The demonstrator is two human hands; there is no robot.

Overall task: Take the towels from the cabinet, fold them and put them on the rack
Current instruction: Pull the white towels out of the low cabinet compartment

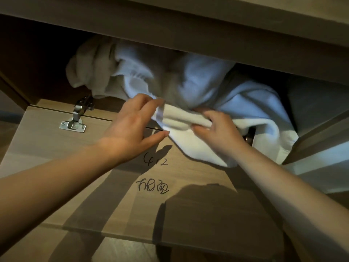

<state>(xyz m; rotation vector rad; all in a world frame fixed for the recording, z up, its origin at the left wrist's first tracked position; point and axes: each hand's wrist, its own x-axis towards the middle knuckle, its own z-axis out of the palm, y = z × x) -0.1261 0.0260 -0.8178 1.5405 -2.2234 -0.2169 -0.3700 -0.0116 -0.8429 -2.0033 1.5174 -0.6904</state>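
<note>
White towel: soft terry, bunched fold running left-right, spilling from cabinet mouth onto wood-grain door.
Right hand: grasps the fold.
Left hand: fingers spread, touching hem.

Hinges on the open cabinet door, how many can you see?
1: a metal hinge at the left end of the door. Another may hide under the white towel.

Down low, I'm looking into a wood-grain cabinet, dim and shadowed inside. Its door hangs open under me, with a metal hinge at its edge and black marker writing across the panel. Warm light throws hard shadows. Below is wood-patterned floor.
</note>
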